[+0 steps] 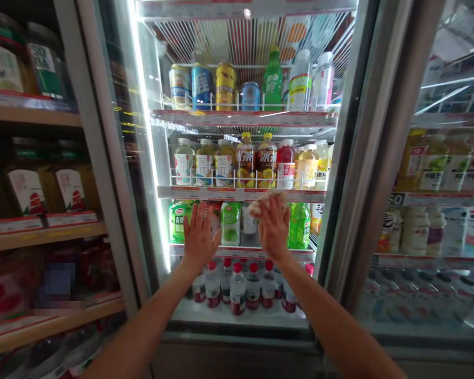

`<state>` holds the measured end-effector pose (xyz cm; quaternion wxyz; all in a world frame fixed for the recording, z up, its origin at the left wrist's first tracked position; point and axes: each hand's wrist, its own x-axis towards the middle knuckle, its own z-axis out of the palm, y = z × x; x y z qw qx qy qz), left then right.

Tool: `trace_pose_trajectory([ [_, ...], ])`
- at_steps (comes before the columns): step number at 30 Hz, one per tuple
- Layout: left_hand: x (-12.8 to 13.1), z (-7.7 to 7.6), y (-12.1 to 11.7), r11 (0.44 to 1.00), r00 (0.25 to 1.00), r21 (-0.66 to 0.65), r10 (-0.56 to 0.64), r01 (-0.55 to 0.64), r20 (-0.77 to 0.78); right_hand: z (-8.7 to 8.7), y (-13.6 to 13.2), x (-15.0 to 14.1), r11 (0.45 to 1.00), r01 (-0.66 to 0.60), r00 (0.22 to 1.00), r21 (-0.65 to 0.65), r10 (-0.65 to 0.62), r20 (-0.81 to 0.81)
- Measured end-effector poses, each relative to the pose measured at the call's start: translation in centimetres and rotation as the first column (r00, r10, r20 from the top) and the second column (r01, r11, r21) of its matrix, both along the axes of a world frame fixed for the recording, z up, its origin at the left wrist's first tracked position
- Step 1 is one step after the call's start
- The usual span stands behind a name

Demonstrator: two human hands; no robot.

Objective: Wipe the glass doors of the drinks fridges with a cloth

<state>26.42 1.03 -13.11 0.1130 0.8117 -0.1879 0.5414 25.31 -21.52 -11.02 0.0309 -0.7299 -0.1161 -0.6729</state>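
Observation:
My left hand (pixel 199 234) is raised with its fingers spread and nothing in it. Behind it stand green drink bottles (pixel 230 223) on the third shelf of a lit drinks fridge. My right hand (pixel 274 229) is level with it, pressing a crumpled pale cloth (pixel 266 202) under its fingers. The cloth is in front of the price strip of the middle shelf (pixel 243 195). Faint reflections lie over the fridge front, but I cannot tell whether either palm touches glass. Bottles directly behind both hands are partly hidden.
Cans (pixel 225 87) and bottles line the upper shelf, tea and juice bottles (pixel 245 160) the middle one. Red-capped water bottles (pixel 238 289) stand at the bottom. Metal door frames (pixel 379 142) flank the opening. Wooden shelves (pixel 43 237) with jars are at left.

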Motion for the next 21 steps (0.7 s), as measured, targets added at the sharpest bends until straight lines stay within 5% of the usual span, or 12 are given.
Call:
trace_pose_trajectory([
  [2,-0.1,0.2,-0.3,1.000,1.000,0.010,0.002,-0.002,0.006,0.0,0.5,-0.3,0.987,-0.024,0.999,-0.162,0.017,-0.046],
  [3,-0.1,0.3,-0.2,1.000,1.000,0.010,0.004,-0.004,0.009,0.4,0.1,-0.4,0.990,-0.008,1.000,-0.144,0.004,-0.031],
  [8,0.6,0.6,0.7,0.999,1.000,-0.032,-0.001,0.001,0.006,3.0,-2.2,-0.1,0.951,0.053,0.990,0.304,-0.091,0.112],
  [10,0.7,0.7,0.5,0.998,1.000,-0.067,-0.018,0.018,0.010,2.5,-0.5,0.1,0.979,0.042,0.998,0.198,-0.051,0.041],
  [13,0.4,0.9,-0.3,0.994,0.998,-0.095,-0.055,0.058,0.031,1.4,2.7,0.2,0.987,-0.033,0.993,-0.158,0.014,-0.118],
  [15,-0.1,1.2,-0.5,0.993,0.995,-0.073,-0.086,0.090,0.057,1.8,3.0,0.0,0.979,-0.059,0.988,-0.198,0.029,-0.153],
  [19,-1.3,2.5,-0.1,0.986,0.984,-0.080,-0.136,0.145,0.111,5.1,0.7,0.0,0.972,0.046,0.997,0.230,-0.031,-0.067],
  [21,-2.0,3.3,-0.4,0.967,0.967,-0.124,-0.205,0.224,0.150,5.8,1.1,0.4,0.963,0.048,0.998,0.265,-0.033,-0.061],
])
